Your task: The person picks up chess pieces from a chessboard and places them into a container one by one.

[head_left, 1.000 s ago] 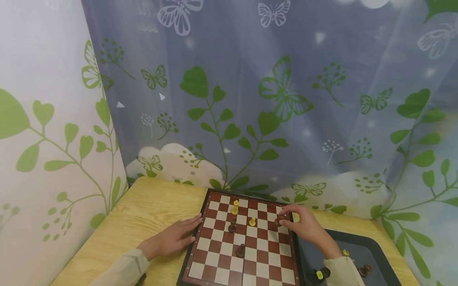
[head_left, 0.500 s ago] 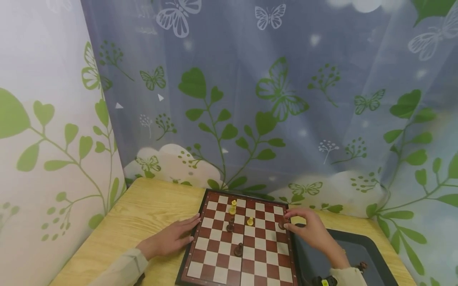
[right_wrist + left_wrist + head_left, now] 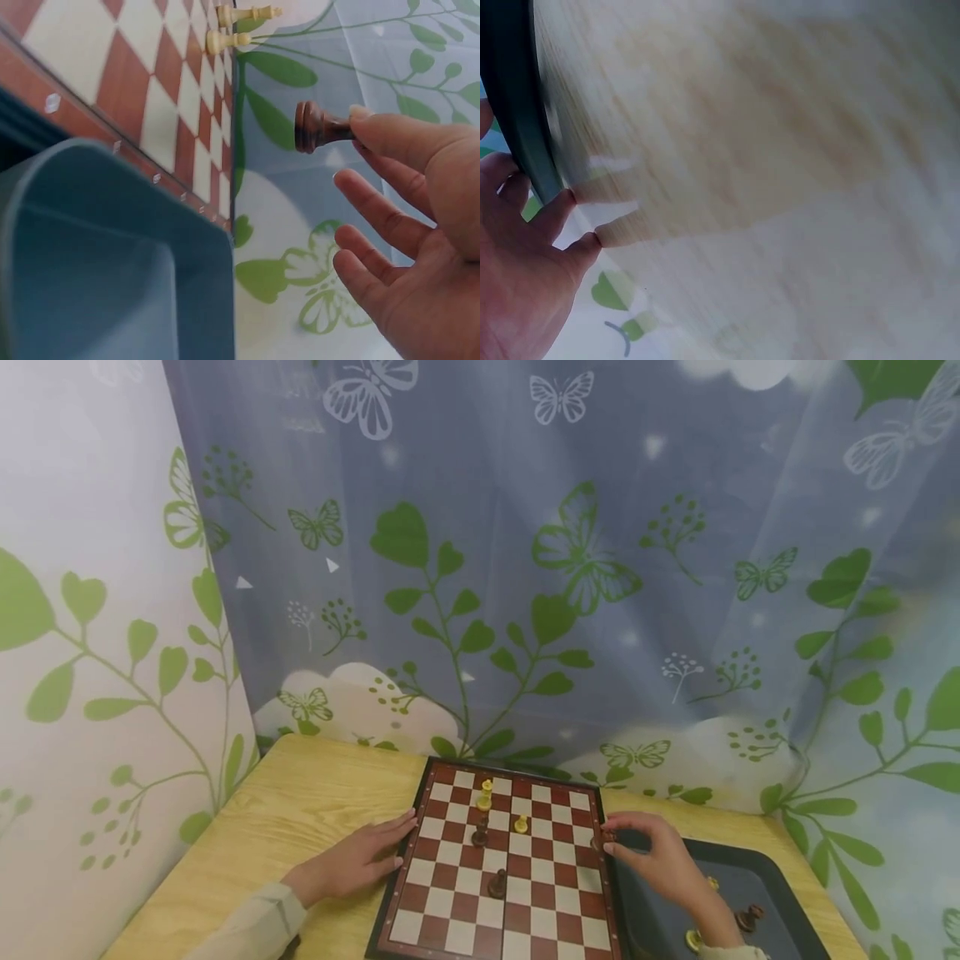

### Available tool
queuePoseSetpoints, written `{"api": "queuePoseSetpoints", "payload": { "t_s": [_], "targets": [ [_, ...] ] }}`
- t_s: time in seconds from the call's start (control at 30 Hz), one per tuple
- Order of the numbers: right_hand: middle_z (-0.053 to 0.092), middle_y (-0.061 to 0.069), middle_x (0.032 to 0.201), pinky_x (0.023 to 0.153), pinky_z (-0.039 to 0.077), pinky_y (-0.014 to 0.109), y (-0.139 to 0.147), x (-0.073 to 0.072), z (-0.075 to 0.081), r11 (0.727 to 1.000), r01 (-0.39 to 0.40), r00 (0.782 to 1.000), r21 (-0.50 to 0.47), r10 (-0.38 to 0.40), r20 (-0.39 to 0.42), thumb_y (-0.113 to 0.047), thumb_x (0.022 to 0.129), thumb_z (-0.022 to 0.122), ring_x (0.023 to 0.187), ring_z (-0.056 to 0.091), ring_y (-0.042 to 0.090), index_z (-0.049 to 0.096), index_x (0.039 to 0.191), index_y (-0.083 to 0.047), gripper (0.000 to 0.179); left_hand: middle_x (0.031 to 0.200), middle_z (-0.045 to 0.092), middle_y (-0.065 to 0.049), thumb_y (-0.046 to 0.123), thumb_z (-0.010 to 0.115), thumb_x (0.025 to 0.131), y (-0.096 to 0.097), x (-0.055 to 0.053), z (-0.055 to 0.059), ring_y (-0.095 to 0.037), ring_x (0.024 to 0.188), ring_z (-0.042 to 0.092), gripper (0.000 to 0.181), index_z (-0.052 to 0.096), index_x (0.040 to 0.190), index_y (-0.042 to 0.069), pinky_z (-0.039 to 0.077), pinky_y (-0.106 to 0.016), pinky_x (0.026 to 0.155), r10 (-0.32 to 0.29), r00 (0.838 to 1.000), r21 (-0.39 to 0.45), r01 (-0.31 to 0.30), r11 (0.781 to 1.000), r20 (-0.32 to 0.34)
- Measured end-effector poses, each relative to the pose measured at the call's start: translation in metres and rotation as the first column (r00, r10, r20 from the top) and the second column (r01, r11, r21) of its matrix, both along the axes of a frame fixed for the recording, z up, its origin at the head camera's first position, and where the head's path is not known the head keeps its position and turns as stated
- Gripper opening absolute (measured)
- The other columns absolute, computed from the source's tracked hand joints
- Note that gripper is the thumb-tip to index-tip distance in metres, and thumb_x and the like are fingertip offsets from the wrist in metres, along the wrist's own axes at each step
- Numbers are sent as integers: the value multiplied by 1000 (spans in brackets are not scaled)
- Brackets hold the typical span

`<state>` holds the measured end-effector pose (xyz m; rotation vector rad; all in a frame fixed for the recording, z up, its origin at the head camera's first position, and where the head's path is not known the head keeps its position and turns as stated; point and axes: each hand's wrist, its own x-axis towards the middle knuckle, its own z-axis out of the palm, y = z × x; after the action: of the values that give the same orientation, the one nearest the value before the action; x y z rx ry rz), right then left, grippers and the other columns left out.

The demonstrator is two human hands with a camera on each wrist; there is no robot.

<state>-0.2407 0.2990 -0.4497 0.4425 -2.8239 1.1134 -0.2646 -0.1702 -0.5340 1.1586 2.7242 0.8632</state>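
My right hand (image 3: 660,860) pinches a dark brown chess piece (image 3: 319,129) by its top, between thumb and index finger. In the right wrist view its round base hangs free, clear of the board; its top is hidden by the fingertips. My left hand (image 3: 348,864) rests with extended fingers against the left edge of the chessboard (image 3: 555,893). On the board stand a tall yellow piece (image 3: 486,795), a yellow pawn (image 3: 521,823), a dark piece (image 3: 480,833) beside them, and another dark piece (image 3: 497,884) nearer me.
A dark tray (image 3: 787,877) sits against the board's right side, below my right forearm. In it lie a dark piece (image 3: 750,917) and yellow pieces (image 3: 693,939), partly covered by the arm. The wooden table (image 3: 322,785) meets a patterned curtain (image 3: 480,568) at the back.
My right hand has lifted the dark chess piece off the far right squares and carried it rightward to the board's right edge. The left hand stays at the left edge.
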Motion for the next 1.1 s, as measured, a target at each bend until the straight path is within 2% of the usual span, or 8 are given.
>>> {"api": "queuePoseSetpoints", "payload": {
  "t_s": [0.17, 0.37, 0.67, 0.93, 1.1],
  "targets": [
    [68, 17, 129, 101, 49, 60, 7, 5, -9, 999, 39, 999, -29, -38, 21, -16, 89, 79, 122, 60, 41, 75, 112, -12, 23, 162, 31, -24, 31, 46, 109, 0, -1, -2, -50, 142, 39, 59, 36, 155, -4, 33, -73, 108, 1, 1000, 5, -1, 1000, -21],
    [68, 13, 129, 101, 50, 58, 14, 12, -17, 994, 99, 993, -44, -96, 64, -22, 89, 80, 122, 60, 39, 75, 112, -12, 26, 165, 27, -20, 34, 44, 110, -1, -2, -4, -46, 146, 35, 61, 32, 157, -3, 29, -71, 112, 14, 999, -21, -13, 1000, 32],
    [67, 14, 131, 100, 48, 63, 28, 25, -17, 987, 156, 987, -40, -155, 31, -27, 88, 80, 125, 58, 42, 76, 110, -14, 26, 165, 26, -21, 34, 44, 110, -1, -2, -3, -46, 146, 35, 61, 32, 157, -3, 29, -71, 113, 13, 999, -25, -12, 1000, 46],
    [67, 15, 131, 97, 49, 64, 43, 33, -17, 982, 190, 982, -10, -190, 0, -27, 89, 80, 123, 57, 45, 76, 112, -14, 26, 164, 28, -23, 30, 46, 109, -2, -1, -3, -48, 144, 36, 59, 34, 155, -5, 29, -72, 112, 11, 1000, -19, -11, 1000, 10],
    [67, 16, 131, 96, 50, 63, 53, 37, -17, 974, 225, 974, 17, -226, 9, -26, 90, 79, 121, 59, 44, 75, 114, -12, 28, 164, 28, -22, 31, 45, 109, -1, -2, -4, -47, 145, 36, 59, 34, 155, -5, 29, -73, 112, 13, 1000, -19, -13, 1000, 2]
  ]
}}
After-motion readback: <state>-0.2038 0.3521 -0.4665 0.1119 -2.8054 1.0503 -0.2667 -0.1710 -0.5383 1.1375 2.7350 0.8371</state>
